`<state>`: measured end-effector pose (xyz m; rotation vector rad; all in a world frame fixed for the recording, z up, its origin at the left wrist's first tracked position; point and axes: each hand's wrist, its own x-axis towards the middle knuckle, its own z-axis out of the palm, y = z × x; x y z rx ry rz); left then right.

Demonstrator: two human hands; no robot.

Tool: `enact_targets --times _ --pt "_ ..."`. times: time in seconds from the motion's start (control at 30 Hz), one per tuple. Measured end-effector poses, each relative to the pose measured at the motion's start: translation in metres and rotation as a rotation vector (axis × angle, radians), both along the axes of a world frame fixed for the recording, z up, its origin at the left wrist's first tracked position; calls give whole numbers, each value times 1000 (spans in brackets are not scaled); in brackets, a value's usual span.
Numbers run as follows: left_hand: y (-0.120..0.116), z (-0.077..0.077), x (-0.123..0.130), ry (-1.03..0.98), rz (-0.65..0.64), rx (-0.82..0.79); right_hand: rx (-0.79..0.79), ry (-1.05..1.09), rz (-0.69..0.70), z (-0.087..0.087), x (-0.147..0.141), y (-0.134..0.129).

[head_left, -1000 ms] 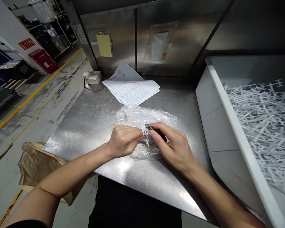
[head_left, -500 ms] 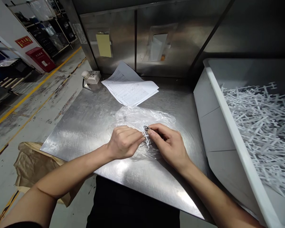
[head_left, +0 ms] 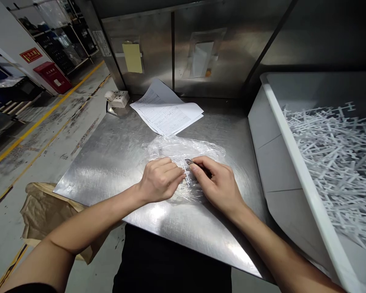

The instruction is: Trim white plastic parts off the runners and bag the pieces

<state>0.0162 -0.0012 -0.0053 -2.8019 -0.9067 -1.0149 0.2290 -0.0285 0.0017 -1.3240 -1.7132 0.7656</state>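
My left hand (head_left: 163,180) is closed, its fingertips pinching a small white branched plastic piece (head_left: 186,175). Close beside it, my right hand (head_left: 216,183) grips a small dark metal tool (head_left: 189,161), whose curved tip points left just above the white piece. Most of the tool is hidden inside the fingers. Beneath both hands a clear plastic bag (head_left: 201,149) lies crumpled on the metal table (head_left: 103,150).
Printed sheets (head_left: 171,114) lie behind the bag, right of a white socket block (head_left: 118,99). A large grey bin (head_left: 301,179) of white plastic pieces stands at the right. Brown paper (head_left: 45,211) sits below the table's left edge.
The dark tool has shifted slightly up and left, its curved tip now showing clear of the white piece. Both hands stay in nearly the same place.
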Motion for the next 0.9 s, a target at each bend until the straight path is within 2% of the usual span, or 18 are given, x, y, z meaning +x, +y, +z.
enact_targets --times 0.23,0.63,0.9 --pt "0 2 0 -2 -1 20 126 -3 95 8 -3 -7" --pt "1 -1 -1 -7 -12 63 157 -37 117 13 -3 -10" --pt "0 2 1 17 2 172 120 -34 114 14 -4 -12"
